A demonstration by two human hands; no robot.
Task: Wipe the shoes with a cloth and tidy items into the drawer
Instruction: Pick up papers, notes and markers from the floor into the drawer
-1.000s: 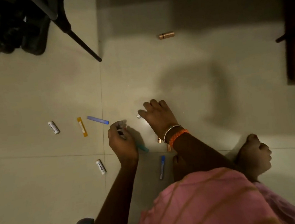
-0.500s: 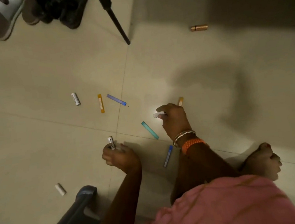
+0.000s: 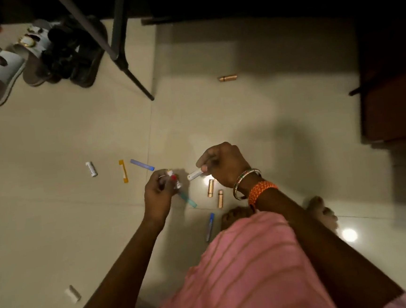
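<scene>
Batteries and small coloured sticks lie scattered over the floor (image 3: 48, 142), and the person is gathering them by hand, presumably so they can go into the drawer together. The fingers (image 3: 204, 163) of the right hand (image 3: 222, 166) pinch a white battery (image 3: 195, 174) near one end, its free end pointing down and left toward the other hand; held that way it looks ready to be passed across. The left hand (image 3: 159, 197) is curled round a small bundle (image 3: 172, 180) of things already picked up, white with a touch of red showing above the fingers; exactly what is in it I cannot tell. Keeping the haul in one hand would leave the other free to pick.

Just below the right hand two copper batteries (image 3: 214, 194) lie side by side on the floor, and a teal stick (image 3: 189, 200) runs out from under the left hand. A blue stick (image 3: 209, 227) lies nearer the person's foot. To the left are another blue stick (image 3: 142, 164), a yellow stick (image 3: 123, 171) and a white battery (image 3: 91, 169); one more white battery (image 3: 72, 293) lies well apart at lower left, and a copper one (image 3: 228, 78) far off at the top. Sandals (image 3: 5, 70) and dark shoes (image 3: 72, 52) stand at the upper left beside a tripod leg (image 3: 131, 74). No cloth or drawer shows clearly.
</scene>
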